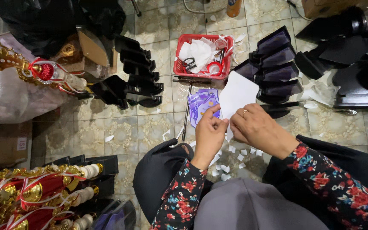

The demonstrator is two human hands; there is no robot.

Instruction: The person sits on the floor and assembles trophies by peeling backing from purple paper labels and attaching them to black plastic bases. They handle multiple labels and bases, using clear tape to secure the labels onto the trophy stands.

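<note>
Far to the left of both hands, red and gold trophy ornaments (35, 194) with white ribbon lie in a bundle beside a brown cardboard box (3, 142), and more gold pieces (30, 70) rest on a plastic bag higher up. These seem stored aside, out of the working area. Closer to the hands, a row of black plastic trophy bases (139, 74) stands on the tiled floor (120, 127), lined up so that each is easy to take.

The left hand (209, 134) comes up from a flowered sleeve (179, 198), the wrist bent a little back, and its thumb and first finger pinch the lower edge of a white paper sheet (237, 91). Just behind this hand lie purple printed stickers (203, 104), and above them a red basket (201, 55) keeps scissors and tissue together, within reach.

The right hand (256, 127), wearing a ring, is curled narrow and grips the same sheet from the other side, so the sheet is held steady between both hands, tilted upward. Under the hands, small white paper scraps (231, 159) are scattered on the floor. To the right of the hands, another row of black bases with purple faces (277, 64) stands.
</note>
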